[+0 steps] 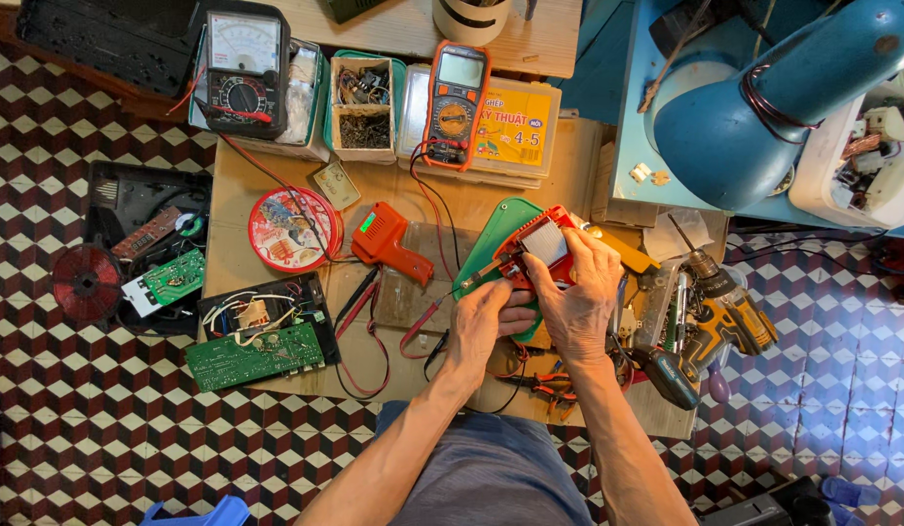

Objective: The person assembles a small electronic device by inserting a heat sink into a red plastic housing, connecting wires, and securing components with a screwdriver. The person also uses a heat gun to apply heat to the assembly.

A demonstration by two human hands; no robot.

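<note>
My right hand (580, 292) grips a small red device with a pale ribbed face (541, 244), holding it over a green wedge-shaped cover (496, 229) on the wooden workboard (276, 180). Just left of it, my left hand (486, 317) holds a thin tool (479, 276) whose tip meets the red device's left edge. Both forearms come up from the bottom of the view.
An orange soldering gun (386, 239) lies left of my hands, and an orange multimeter (455, 102) with red leads sits above. An analogue meter (241, 63), parts boxes (362, 102), a green circuit board (257, 356), a round red tin (291, 229), a cordless drill (715, 302) and a blue lamp (763, 107) surround them.
</note>
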